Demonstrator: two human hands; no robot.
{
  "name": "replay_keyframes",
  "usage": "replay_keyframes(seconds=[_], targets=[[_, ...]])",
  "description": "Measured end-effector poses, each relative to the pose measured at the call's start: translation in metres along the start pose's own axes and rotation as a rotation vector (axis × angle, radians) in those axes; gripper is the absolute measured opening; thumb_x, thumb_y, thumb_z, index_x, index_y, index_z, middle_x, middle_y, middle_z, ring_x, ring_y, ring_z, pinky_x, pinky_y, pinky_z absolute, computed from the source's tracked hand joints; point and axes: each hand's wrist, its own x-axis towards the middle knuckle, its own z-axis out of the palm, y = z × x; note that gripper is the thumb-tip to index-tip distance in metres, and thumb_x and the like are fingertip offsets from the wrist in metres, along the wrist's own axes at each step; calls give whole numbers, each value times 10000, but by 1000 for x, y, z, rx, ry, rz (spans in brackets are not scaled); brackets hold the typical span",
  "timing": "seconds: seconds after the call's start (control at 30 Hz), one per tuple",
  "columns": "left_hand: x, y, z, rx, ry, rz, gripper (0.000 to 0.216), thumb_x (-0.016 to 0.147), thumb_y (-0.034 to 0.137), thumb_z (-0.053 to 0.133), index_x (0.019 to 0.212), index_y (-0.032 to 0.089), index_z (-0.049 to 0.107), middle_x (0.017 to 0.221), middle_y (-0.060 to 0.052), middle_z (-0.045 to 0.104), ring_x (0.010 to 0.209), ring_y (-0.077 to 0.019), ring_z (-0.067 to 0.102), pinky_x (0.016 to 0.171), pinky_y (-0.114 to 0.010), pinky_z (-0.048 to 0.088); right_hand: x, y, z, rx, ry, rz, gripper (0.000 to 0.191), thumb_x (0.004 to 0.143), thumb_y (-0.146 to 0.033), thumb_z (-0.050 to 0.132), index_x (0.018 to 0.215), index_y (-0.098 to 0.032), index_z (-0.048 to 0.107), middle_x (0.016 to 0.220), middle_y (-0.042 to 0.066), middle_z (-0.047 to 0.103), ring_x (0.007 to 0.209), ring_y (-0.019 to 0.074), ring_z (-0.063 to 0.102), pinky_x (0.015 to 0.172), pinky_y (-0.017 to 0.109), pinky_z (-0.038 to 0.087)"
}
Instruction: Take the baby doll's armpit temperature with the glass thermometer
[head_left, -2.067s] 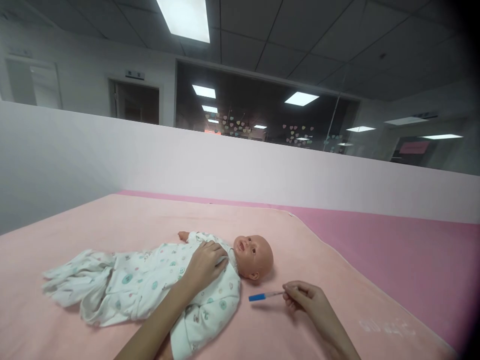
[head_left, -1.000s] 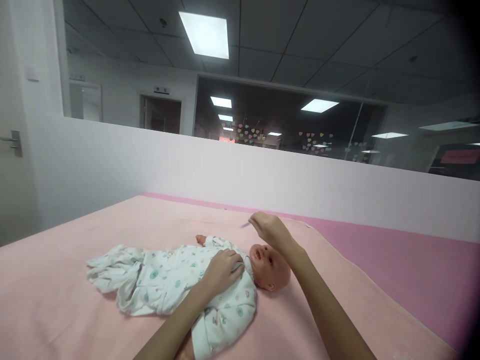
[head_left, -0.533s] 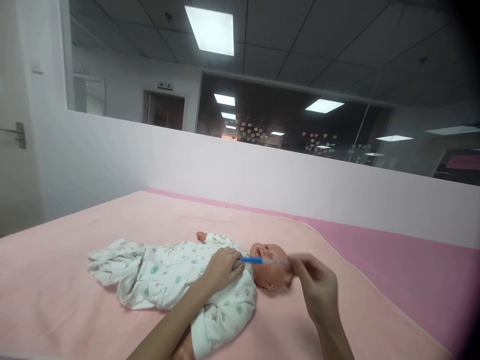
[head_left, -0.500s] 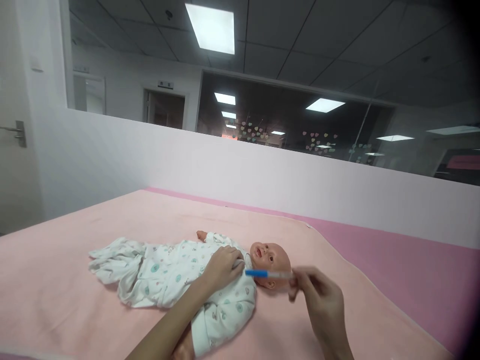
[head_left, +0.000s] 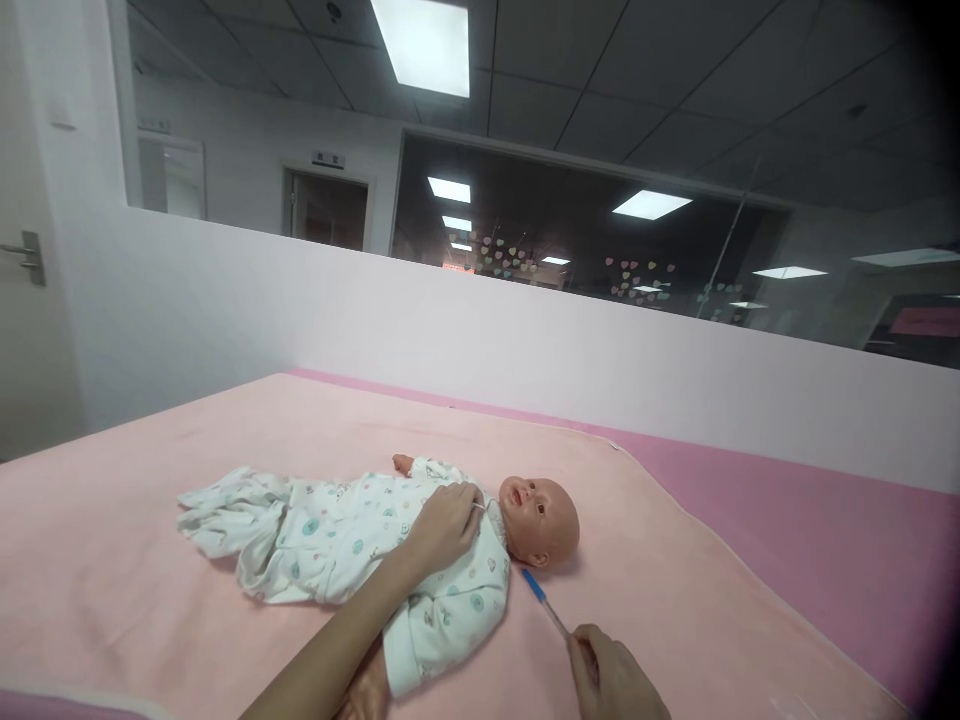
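A baby doll (head_left: 551,515) lies face up on the pink bed cover, head to the right, dressed in a white patterned romper (head_left: 330,525). My left hand (head_left: 448,522) rests on its chest, fingers closed on the front of the romper just below the collar. A thin pale strip of it shows at the fingertips. Low on the right, my right hand (head_left: 611,672) pinches one end of a slim clear stick with a blue end, seemingly a glass thermometer (head_left: 546,603). Its blue end points up-left, close to the doll's shoulder and head. The doll's near hand is partly covered by my left forearm.
A pale pink cover (head_left: 225,425) spreads over a darker pink mat (head_left: 810,490). Behind it runs a low white wall (head_left: 525,330) topped by a large window with heart stickers. A door with a metal handle (head_left: 31,258) stands at the far left.
My right hand has moved down and slightly left, away from the doll's head. The thermometer has turned from level to slanting. My left hand stays on the doll's chest.
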Motion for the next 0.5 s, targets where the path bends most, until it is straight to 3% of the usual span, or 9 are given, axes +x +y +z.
replay_keyframes(seconds=[0.13,0.23,0.37,0.5], targets=[[0,-1,1,34,-9,5,199,887,205,256,861,183,453,798,-33,550,727,-182,484,681,-310,351,12,-4,3,-137,-105,-132,235,810,-250,392,614,-227,521,563,11,580,486,145,548,410,226,342],[0,0,2,81,-29,16,191,880,181,259,879,181,450,810,-39,559,742,-190,497,690,-314,352,27,-21,-4,-154,-65,-200,208,768,-204,431,587,-224,532,585,31,591,535,173,562,413,236,327],[2,0,1,86,-48,-2,188,866,162,272,883,182,458,804,-43,575,749,-195,516,681,-309,353,66,-64,-14,21,47,-265,227,801,-234,394,697,-248,595,652,40,616,535,163,545,444,246,351],[3,-3,0,-24,-36,-45,161,836,159,322,895,193,468,794,-32,596,752,-192,538,670,-294,361,105,-112,-10,89,35,-297,226,834,-278,391,701,-238,570,637,17,606,549,151,545,462,242,357]])
